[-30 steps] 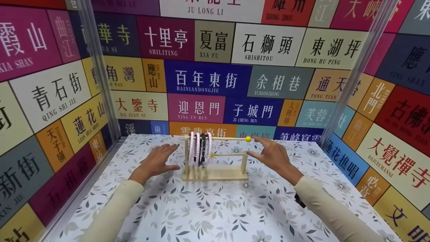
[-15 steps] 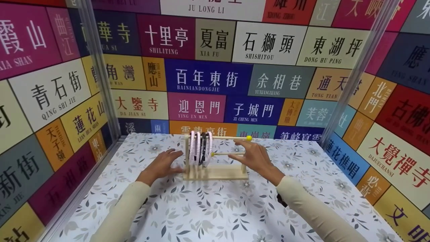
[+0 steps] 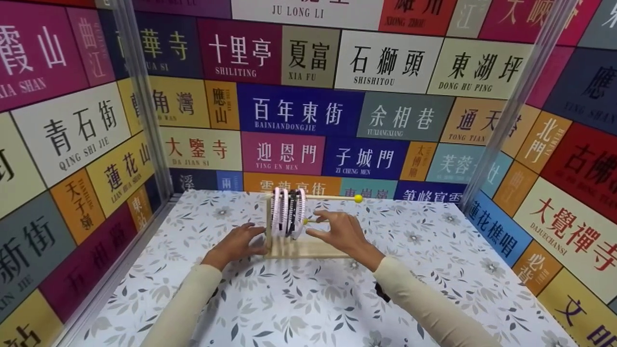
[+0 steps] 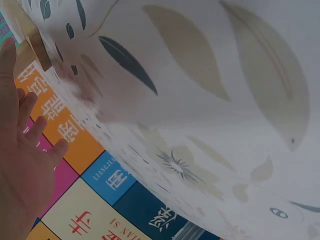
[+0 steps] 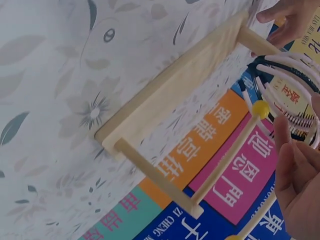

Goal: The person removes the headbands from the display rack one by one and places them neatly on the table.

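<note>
In the head view, a wooden stand [image 3: 308, 249] sits on the table. Several pink and black toothed hair hoops [image 3: 285, 207] hang at the left end of its upper rod [image 3: 332, 197]. My left hand [image 3: 236, 246] is at the left post, fingers parted; the left wrist view shows them loosely bent beside a corner of the stand [image 4: 37, 47]. Just right of the hoops is my right hand [image 3: 344, 233], thumb and forefinger apart, overlapping the lower rod. The right wrist view shows that rod [image 5: 227, 157], its yellow ball [image 5: 260, 109] close to my fingertips.
A second yellow ball [image 3: 358, 198] caps the upper rod's right end. The leaf-patterned table cover [image 3: 299, 303] spreads all around the stand. Behind and at both sides rise walls of colourful sign panels [image 3: 299, 111], with clear corner strips [image 3: 144, 96].
My right hand has moved left and down from the upper rod's right end to beside the hoops. My left hand has come right, up to the left post. The hoops stay put.
</note>
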Action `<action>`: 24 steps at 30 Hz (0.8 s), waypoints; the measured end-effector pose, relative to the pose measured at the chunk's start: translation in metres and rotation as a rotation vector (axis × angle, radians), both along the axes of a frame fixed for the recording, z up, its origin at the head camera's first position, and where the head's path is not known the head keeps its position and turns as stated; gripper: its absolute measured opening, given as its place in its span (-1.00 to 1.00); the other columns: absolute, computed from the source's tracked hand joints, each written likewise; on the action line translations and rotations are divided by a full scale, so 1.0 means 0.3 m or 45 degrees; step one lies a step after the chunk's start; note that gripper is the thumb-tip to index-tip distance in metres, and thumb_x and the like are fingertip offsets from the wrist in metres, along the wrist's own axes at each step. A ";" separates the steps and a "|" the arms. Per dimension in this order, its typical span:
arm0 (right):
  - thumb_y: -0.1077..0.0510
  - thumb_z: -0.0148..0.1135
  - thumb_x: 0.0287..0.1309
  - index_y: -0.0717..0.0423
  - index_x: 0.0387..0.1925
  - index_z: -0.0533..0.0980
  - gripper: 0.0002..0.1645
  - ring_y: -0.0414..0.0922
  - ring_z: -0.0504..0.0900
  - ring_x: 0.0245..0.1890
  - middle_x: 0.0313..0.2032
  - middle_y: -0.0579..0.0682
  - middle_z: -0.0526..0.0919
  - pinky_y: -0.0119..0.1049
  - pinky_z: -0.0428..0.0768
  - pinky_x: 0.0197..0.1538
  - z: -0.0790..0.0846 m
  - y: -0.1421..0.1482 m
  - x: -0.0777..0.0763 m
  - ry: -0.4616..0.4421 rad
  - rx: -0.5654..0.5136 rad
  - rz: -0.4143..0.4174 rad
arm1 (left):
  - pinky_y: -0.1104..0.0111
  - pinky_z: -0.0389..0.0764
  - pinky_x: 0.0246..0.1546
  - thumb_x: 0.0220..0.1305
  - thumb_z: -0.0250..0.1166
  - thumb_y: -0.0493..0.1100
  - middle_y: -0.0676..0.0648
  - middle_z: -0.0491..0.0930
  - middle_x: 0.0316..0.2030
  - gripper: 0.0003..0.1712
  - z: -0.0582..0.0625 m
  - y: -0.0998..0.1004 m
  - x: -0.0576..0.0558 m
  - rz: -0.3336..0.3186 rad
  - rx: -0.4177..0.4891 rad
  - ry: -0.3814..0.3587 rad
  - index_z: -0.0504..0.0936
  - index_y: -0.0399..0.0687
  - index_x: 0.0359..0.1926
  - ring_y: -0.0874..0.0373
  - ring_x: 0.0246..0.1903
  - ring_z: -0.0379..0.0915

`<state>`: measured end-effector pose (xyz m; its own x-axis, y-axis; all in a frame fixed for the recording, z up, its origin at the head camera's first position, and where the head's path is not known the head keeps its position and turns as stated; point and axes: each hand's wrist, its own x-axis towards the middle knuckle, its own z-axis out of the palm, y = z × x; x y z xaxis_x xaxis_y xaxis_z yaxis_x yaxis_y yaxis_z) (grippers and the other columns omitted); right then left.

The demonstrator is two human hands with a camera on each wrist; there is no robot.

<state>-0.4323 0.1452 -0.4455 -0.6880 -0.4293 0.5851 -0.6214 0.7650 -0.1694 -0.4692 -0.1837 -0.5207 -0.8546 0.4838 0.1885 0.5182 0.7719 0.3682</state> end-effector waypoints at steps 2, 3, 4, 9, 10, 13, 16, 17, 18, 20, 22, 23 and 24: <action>-0.32 0.49 0.13 -0.06 0.11 0.71 -0.37 -0.23 0.56 -0.72 -0.19 -0.08 0.84 -0.44 0.20 -0.75 -0.005 -0.015 -0.003 0.006 -0.010 -0.005 | -0.23 0.19 0.48 0.32 0.45 0.11 -0.25 0.42 0.42 -0.22 -0.005 0.007 -0.005 0.000 0.000 0.002 0.47 -0.08 0.46 -0.32 0.48 0.17; -0.33 0.49 0.13 -0.07 0.10 0.71 -0.38 -0.24 0.53 -0.73 -0.20 -0.10 0.84 -0.44 0.15 -0.75 -0.006 -0.022 -0.004 0.008 -0.014 -0.016 | -0.22 0.19 0.48 0.32 0.46 0.11 -0.24 0.44 0.41 -0.22 -0.008 0.010 -0.007 -0.001 0.000 0.003 0.47 -0.06 0.45 -0.32 0.47 0.17; -0.34 0.48 0.13 -0.09 0.10 0.71 -0.38 -0.28 0.50 -0.74 -0.20 -0.12 0.84 -0.45 0.10 -0.75 -0.007 -0.030 -0.005 0.014 -0.014 -0.035 | -0.23 0.19 0.47 0.31 0.46 0.10 -0.24 0.45 0.41 -0.22 -0.011 0.012 -0.009 -0.002 0.001 0.003 0.47 -0.07 0.45 -0.33 0.47 0.18; -0.36 0.47 0.13 -0.11 0.07 0.72 -0.40 -0.37 0.13 -0.80 -0.23 -0.16 0.84 -0.46 -0.01 -0.74 -0.009 -0.067 -0.006 -0.005 -0.040 -0.073 | -0.19 0.18 0.49 0.30 0.47 0.09 -0.23 0.46 0.39 -0.24 -0.025 0.020 -0.014 0.028 0.001 -0.054 0.49 -0.06 0.44 -0.32 0.47 0.18; -0.36 0.47 0.14 -0.10 0.06 0.72 -0.40 -0.37 0.08 -0.80 -0.23 -0.15 0.84 -0.46 -0.01 -0.74 -0.010 -0.073 -0.005 -0.019 -0.044 -0.067 | -0.18 0.19 0.50 0.30 0.46 0.09 -0.24 0.46 0.40 -0.24 -0.028 0.020 -0.014 0.037 0.003 -0.067 0.50 -0.05 0.43 -0.31 0.47 0.19; -0.33 0.46 0.17 -0.04 0.04 0.72 -0.42 -0.38 0.07 -0.82 -0.25 -0.12 0.84 -0.46 0.05 -0.76 -0.013 -0.089 -0.002 -0.063 -0.058 -0.035 | -0.15 0.20 0.50 0.31 0.45 0.13 -0.25 0.42 0.42 -0.26 -0.039 0.016 -0.014 0.055 0.005 -0.099 0.51 -0.02 0.42 -0.28 0.47 0.20; -0.31 0.46 0.18 -0.01 0.02 0.72 -0.43 -0.36 0.16 -0.84 -0.26 -0.09 0.84 -0.44 0.19 -0.76 -0.016 -0.099 -0.001 -0.095 -0.069 -0.019 | -0.14 0.18 0.51 0.31 0.45 0.12 -0.26 0.41 0.43 -0.28 -0.042 0.013 -0.013 0.056 0.025 -0.120 0.52 0.01 0.42 -0.28 0.47 0.19; -0.30 0.46 0.18 -0.01 0.01 0.72 -0.44 -0.34 0.22 -0.84 -0.26 -0.09 0.84 -0.43 0.25 -0.75 -0.017 -0.101 -0.001 -0.103 -0.072 -0.020 | -0.14 0.17 0.52 0.32 0.45 0.12 -0.25 0.41 0.43 -0.29 -0.042 0.013 -0.013 0.053 0.032 -0.127 0.52 0.03 0.42 -0.28 0.48 0.19; -0.30 0.47 0.18 -0.01 0.00 0.73 -0.44 -0.32 0.28 -0.83 -0.27 -0.09 0.84 -0.42 0.31 -0.74 -0.019 -0.102 -0.002 -0.110 -0.078 -0.019 | -0.15 0.16 0.52 0.32 0.45 0.11 -0.25 0.41 0.43 -0.30 -0.042 0.013 -0.013 0.052 0.044 -0.137 0.53 0.04 0.41 -0.29 0.48 0.19; -0.30 0.48 0.16 -0.01 -0.01 0.74 -0.45 -0.28 0.45 -0.77 -0.28 -0.10 0.84 -0.40 0.45 -0.67 -0.025 -0.102 -0.003 -0.107 -0.086 -0.021 | -0.14 0.15 0.53 0.32 0.44 0.11 -0.21 0.43 0.42 -0.30 -0.040 0.014 -0.012 0.054 0.055 -0.157 0.53 0.07 0.42 -0.27 0.49 0.18; -0.28 0.50 0.14 -0.02 -0.05 0.75 -0.48 -0.22 0.62 -0.65 -0.29 -0.10 0.83 -0.37 0.58 -0.58 -0.033 -0.102 -0.004 -0.104 -0.099 -0.014 | -0.14 0.12 0.53 0.32 0.44 0.12 -0.20 0.41 0.44 -0.31 -0.038 0.016 -0.010 0.059 0.059 -0.179 0.53 0.10 0.42 -0.26 0.50 0.16; -0.27 0.52 0.13 -0.03 -0.07 0.75 -0.50 -0.20 0.68 -0.58 -0.30 -0.11 0.83 -0.35 0.63 -0.52 -0.038 -0.101 -0.006 -0.106 -0.109 -0.010 | -0.15 0.12 0.53 0.32 0.44 0.12 -0.21 0.40 0.45 -0.31 -0.038 0.017 -0.009 0.060 0.064 -0.188 0.53 0.09 0.42 -0.27 0.50 0.15; -0.26 0.53 0.12 -0.05 -0.10 0.76 -0.53 -0.18 0.73 -0.50 -0.31 -0.11 0.83 -0.33 0.67 -0.46 -0.043 -0.100 -0.007 -0.107 -0.118 -0.005 | -0.14 0.12 0.54 0.33 0.43 0.12 -0.22 0.38 0.46 -0.31 -0.038 0.018 -0.008 0.065 0.060 -0.196 0.53 0.10 0.42 -0.26 0.50 0.14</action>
<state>-0.4345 0.1150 -0.4584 -0.7381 -0.3732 0.5621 -0.5989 0.7460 -0.2911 -0.4716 -0.1785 -0.5320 -0.8983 0.4330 0.0751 0.4138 0.7758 0.4764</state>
